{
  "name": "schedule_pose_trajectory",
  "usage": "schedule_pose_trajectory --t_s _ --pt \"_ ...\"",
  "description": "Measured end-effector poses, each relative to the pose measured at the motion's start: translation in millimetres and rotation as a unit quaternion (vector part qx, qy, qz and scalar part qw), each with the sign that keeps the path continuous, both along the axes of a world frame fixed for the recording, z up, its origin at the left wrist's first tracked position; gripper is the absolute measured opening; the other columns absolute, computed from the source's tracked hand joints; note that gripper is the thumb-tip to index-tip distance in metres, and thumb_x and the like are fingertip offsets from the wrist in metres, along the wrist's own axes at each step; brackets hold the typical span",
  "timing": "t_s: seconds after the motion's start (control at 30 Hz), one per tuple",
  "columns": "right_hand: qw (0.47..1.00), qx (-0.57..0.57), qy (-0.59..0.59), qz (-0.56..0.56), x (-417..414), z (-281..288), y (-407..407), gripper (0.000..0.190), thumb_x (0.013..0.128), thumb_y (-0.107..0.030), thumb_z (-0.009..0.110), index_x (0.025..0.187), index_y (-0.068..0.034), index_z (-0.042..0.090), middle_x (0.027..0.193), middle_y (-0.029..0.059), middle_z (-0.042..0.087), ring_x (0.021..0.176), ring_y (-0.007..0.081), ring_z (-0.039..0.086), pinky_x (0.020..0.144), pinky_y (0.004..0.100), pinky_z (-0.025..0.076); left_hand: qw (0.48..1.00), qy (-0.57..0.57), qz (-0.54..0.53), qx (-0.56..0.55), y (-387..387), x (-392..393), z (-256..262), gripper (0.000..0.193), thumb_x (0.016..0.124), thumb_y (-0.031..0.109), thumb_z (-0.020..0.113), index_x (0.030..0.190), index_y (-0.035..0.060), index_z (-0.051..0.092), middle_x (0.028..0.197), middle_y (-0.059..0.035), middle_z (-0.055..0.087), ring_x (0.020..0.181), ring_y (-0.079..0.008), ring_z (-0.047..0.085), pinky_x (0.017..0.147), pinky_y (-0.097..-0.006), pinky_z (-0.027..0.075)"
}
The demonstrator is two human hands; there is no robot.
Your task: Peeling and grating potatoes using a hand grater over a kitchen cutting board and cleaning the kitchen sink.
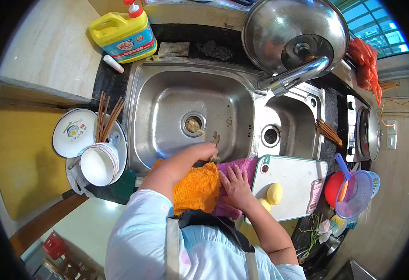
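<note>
My left hand (206,151) reaches over the front edge of the steel sink (162,101), fingers curled and partly hidden. Brownish wet scraps (216,138) show at its fingertips; whether it grips them is unclear. More pale scraps (193,125) sit in the drain. My right hand (237,185) lies flat, fingers spread, on a purple towel (248,166) at the sink's front edge. Beside that towel, an orange towel (195,189) lies under my left forearm. To the right, a white cutting board (293,178) with a green rim carries two peeled potatoes (274,193).
A chrome faucet (295,77) stands before a large metal lid (278,31). Left are stacked bowls (97,166), a plate (75,127) and chopsticks (108,120). A yellow detergent jug (124,35) stands behind. A purple strainer (356,196) and a pot (370,133) are at right.
</note>
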State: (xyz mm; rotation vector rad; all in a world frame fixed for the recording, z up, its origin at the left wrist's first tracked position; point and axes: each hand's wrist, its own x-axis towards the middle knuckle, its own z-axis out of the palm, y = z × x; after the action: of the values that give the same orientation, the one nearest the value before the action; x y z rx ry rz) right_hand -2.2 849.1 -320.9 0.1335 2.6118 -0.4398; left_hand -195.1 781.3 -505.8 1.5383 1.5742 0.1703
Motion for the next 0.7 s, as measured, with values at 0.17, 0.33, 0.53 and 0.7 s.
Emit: schedule_pose_trajectory --t_s 0.17,0.33,0.53,0.7 --pt "1.000 -0.011 -0.027 -0.001 -3 1 0 0.091 0.064 -0.030 0.075 0.140 -0.010 0.030 0.141 0.0208 0.031 0.133 0.0425 0.022 0.106 0.0586 0.020 0.955 -0.038 0.254 0.149 -43 -44 30 0.021 0.070 0.014 0.069 0.085 0.0044 0.059 0.087 -0.0149 0.055 0.079 -0.0310 0.056 0.069 -0.0371 0.045" --pt "0.999 -0.003 -0.026 0.019 -1 -2 2 0.093 0.064 -0.037 0.076 0.140 -0.009 0.030 0.142 0.0215 0.030 0.134 0.0416 0.021 0.108 0.0561 0.018 0.888 -0.070 0.424 0.165 -115 -48 143 0.023 0.066 0.006 0.069 0.085 0.0021 0.057 0.085 -0.0108 0.053 0.080 -0.0248 0.054 0.069 -0.0329 0.044" --pt "0.998 -0.016 -0.057 0.025 -13 19 0 0.093 0.065 -0.039 0.075 0.140 -0.008 0.029 0.143 0.0210 0.030 0.134 0.0410 0.022 0.108 0.0554 0.018 0.821 -0.090 0.533 0.184 -219 9 240 0.028 0.061 -0.003 0.065 0.086 0.0029 0.056 0.087 -0.0040 0.049 0.084 -0.0147 0.052 0.075 -0.0266 0.042" --pt "0.997 -0.005 -0.064 0.036 -11 12 2 0.092 0.065 -0.037 0.075 0.140 -0.007 0.030 0.142 0.0212 0.032 0.133 0.0414 0.023 0.109 0.0534 0.019 0.697 -0.125 0.685 0.170 -305 82 264 0.026 0.065 -0.003 0.067 0.085 0.0061 0.054 0.082 -0.0010 0.053 0.078 -0.0104 0.053 0.069 -0.0254 0.043"
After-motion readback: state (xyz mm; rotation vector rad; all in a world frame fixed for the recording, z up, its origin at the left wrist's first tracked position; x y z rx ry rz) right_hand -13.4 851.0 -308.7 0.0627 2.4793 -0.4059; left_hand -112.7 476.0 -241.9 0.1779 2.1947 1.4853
